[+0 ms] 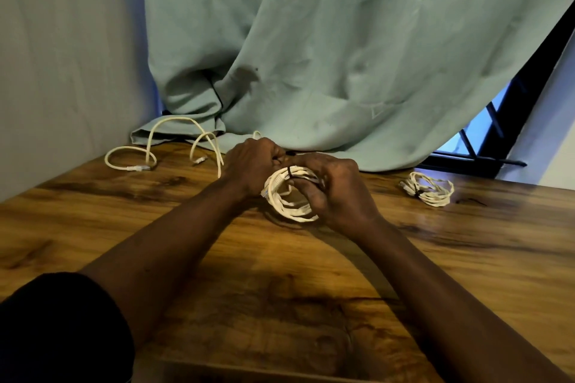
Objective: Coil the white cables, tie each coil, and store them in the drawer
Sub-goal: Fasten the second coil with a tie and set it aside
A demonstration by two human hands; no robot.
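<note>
You have a wooden table (311, 304) with dark grain streaks filling the lower frame. Above it, a pale green curtain (342, 55) drapes onto the far edge. At the right, a dark-framed window (485, 133) shows beyond it.

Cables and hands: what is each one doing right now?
Held coil: wound up, black tie around it, gripped by both hands.
Right coil: wound, tied, lying on table.
Loose cable: uncoiled.
Left hand: closed on coil.
Right hand: closed on coil.

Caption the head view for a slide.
Both hands tie a white cable coil; loose cable left.
</note>
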